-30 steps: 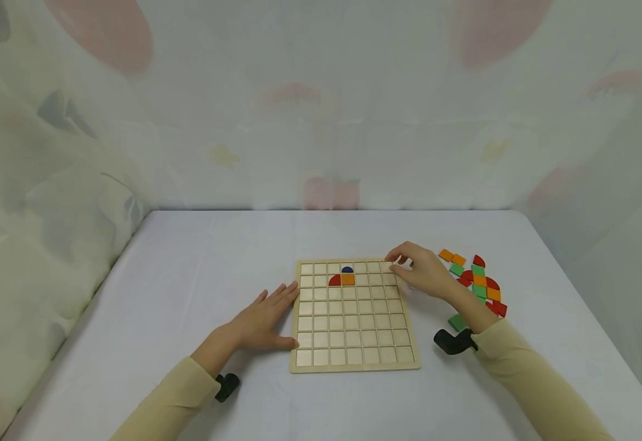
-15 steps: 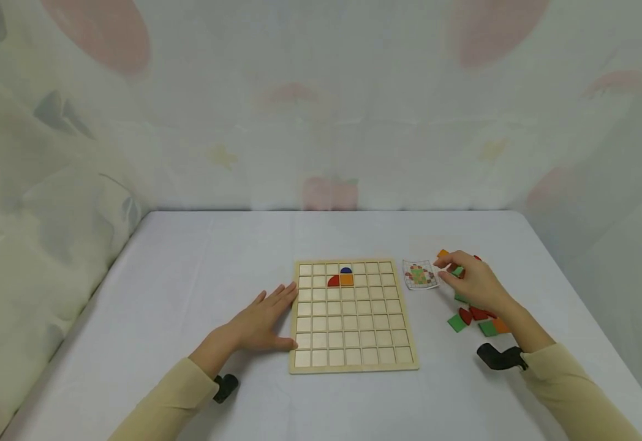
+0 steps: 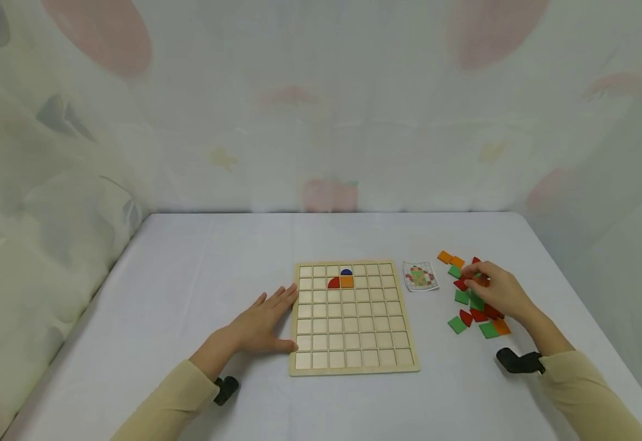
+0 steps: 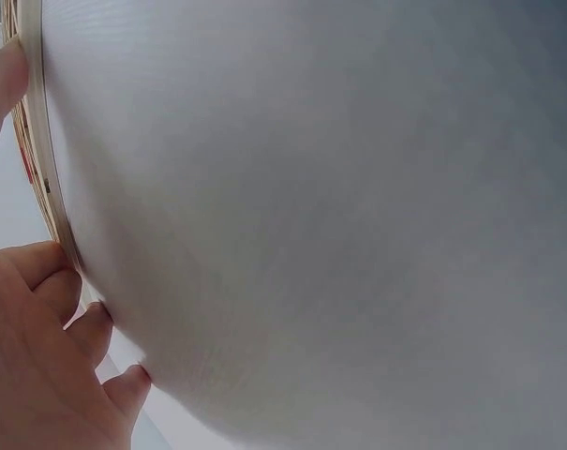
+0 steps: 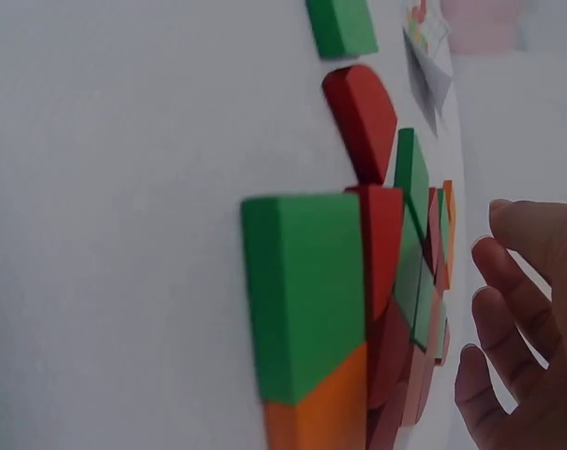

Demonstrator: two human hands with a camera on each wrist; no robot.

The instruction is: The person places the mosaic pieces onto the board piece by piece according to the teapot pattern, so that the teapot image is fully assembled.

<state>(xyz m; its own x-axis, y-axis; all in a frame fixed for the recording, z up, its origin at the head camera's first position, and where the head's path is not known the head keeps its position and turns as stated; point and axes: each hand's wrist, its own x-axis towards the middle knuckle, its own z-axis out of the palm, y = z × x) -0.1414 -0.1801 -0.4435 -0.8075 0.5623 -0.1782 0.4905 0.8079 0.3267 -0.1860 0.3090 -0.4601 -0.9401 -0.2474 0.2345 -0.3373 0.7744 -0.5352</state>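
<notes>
My left hand (image 3: 257,324) lies with spread fingers on the cloth, its thumb and fingertips touching the left edge of a wooden grid board (image 3: 350,326). On the board's upper rows sit a blue half-circle (image 3: 346,272), a red quarter-circle (image 3: 334,283) and an orange square (image 3: 347,282). Over a scatter of flat coloured tiles at the right hovers my right hand (image 3: 500,291), its fingers loosely bent. In the right wrist view thumb and fingers stand apart above the tiles, with no tile visible between them. That hand hides some tiles in the head view.
A small printed pattern card (image 3: 420,277) lies between board and tiles. A green square (image 3: 456,324) is at the scatter's near left, orange squares (image 3: 445,256) at its far end. White cloth (image 3: 216,251) covers the table; a patterned fabric wall (image 3: 321,122) rises behind.
My right hand has moved right from the board's upper right corner to the tiles, uncovering the pattern card. The left hand and the pieces on the board have stayed put.
</notes>
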